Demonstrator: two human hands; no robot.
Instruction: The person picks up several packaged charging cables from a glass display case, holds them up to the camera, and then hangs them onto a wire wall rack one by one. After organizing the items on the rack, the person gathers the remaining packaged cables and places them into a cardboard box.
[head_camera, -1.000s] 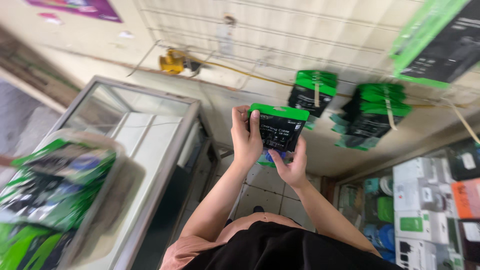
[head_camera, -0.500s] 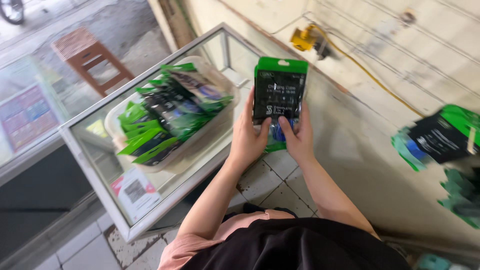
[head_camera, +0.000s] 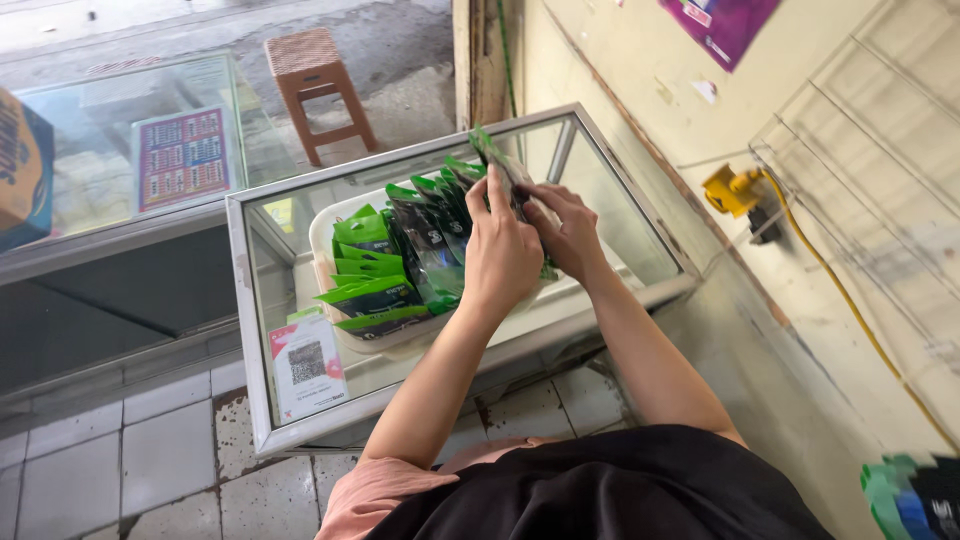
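Both hands meet over a glass display case (head_camera: 262, 330) that stands by a cream wall. The left hand (head_camera: 500, 255) and the right hand (head_camera: 572, 232) together grip 1 flat green-and-black packet (head_camera: 497, 160), fingers closed on it, holding it tilted on edge above a white tray (head_camera: 325, 240). The tray rests on the glass top of the case and is crowded with more green-and-black packets (head_camera: 385, 270), standing and leaning against each other; the held packet is at the right end of that row, just beside them. A printed card (head_camera: 306, 367) lies under the glass at the near left corner. Beyond the case, a brown stool (head_camera: 315, 85) stands on the pavement. A yellow plug (head_camera: 735, 190) with its yellow cable hangs on the wall to the right.
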